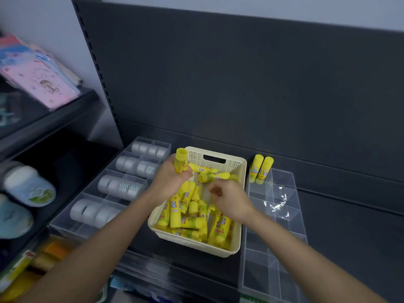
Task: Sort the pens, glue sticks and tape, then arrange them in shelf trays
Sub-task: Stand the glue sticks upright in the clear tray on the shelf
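A cream plastic basket [239,169] sits on the dark shelf, filled with several yellow glue sticks [188,223]. My left hand [169,178] is over the basket's far left corner, shut on an upright yellow glue stick [181,159]. My right hand [229,199] hovers over the basket's middle with fingers curled; whether it holds anything is hidden. Two glue sticks [261,168] stand upright in the far compartment of a clear tray [284,206] to the right. A clear tray [131,157] to the left holds rolls of tape [122,186] in several compartments.
A dark back panel [240,84] rises behind the shelf. To the left, another shelf unit holds pink stationery packs [41,79] and round white containers [28,184]. More goods lie on a lower shelf [32,265] at the bottom left.
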A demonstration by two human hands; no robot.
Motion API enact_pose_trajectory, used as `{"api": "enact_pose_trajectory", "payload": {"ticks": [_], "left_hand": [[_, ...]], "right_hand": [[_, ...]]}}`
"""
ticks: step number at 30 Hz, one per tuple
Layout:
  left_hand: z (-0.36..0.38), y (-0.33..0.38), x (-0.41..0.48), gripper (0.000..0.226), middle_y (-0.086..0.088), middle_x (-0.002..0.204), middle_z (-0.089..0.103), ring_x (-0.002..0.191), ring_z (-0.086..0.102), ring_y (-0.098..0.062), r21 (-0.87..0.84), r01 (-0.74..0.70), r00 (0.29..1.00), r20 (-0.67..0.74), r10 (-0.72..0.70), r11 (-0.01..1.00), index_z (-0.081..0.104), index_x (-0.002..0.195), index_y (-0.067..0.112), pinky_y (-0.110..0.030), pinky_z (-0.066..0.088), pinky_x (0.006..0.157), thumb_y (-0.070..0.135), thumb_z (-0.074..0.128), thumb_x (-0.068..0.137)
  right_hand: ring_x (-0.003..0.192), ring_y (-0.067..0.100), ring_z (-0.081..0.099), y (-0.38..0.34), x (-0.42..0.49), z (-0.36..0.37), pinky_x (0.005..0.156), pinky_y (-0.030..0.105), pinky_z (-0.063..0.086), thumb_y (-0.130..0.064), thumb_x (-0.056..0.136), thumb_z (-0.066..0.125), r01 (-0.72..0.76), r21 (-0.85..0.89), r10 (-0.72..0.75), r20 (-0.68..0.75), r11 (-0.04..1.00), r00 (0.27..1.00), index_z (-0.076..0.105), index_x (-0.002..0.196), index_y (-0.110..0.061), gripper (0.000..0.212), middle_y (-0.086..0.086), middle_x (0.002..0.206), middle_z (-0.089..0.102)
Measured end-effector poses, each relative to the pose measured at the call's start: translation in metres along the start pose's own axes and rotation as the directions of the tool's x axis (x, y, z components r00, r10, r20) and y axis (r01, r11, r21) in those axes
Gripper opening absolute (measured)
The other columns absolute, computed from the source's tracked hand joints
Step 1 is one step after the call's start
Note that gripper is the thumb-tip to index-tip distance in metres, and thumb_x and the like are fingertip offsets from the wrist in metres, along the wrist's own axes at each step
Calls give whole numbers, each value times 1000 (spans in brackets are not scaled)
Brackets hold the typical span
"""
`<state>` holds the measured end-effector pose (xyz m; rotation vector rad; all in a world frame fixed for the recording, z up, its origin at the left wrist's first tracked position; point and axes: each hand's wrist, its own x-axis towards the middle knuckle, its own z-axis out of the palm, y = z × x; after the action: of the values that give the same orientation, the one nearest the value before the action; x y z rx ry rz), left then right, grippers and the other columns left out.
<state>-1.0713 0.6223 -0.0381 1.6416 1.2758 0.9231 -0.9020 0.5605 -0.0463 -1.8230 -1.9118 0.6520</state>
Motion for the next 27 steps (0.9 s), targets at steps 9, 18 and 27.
{"api": "enact_pose_trajectory", "payload": {"ticks": [9,18,27], "left_hand": [[-18,8,-9,12,-6,85,69,76,72,-20,-357,139,990,76,-120,924,56,97,7,-34,58,63,16,62,92],[-18,18,-7,14,-11,87,69,71,69,-20,-551,348,937,183,-298,758,62,101,13,-35,58,62,22,61,92],[-13,34,-6,18,-19,92,69,78,71,-27,-616,466,882,377,-282,635,56,107,-1,-44,60,66,-4,54,90]], "right_hand": [[54,10,43,-47,4,40,47,25,30,-45,85,62,-119,-5,115,283,993,952,44,54,-16,46,-4,54,43],[67,17,54,-57,8,49,57,25,40,-27,78,64,-394,306,330,241,867,913,54,61,-14,23,-2,60,51],[54,16,59,-20,2,-12,46,26,50,-19,92,57,-367,771,423,140,520,895,55,92,-8,11,6,72,56]]}}
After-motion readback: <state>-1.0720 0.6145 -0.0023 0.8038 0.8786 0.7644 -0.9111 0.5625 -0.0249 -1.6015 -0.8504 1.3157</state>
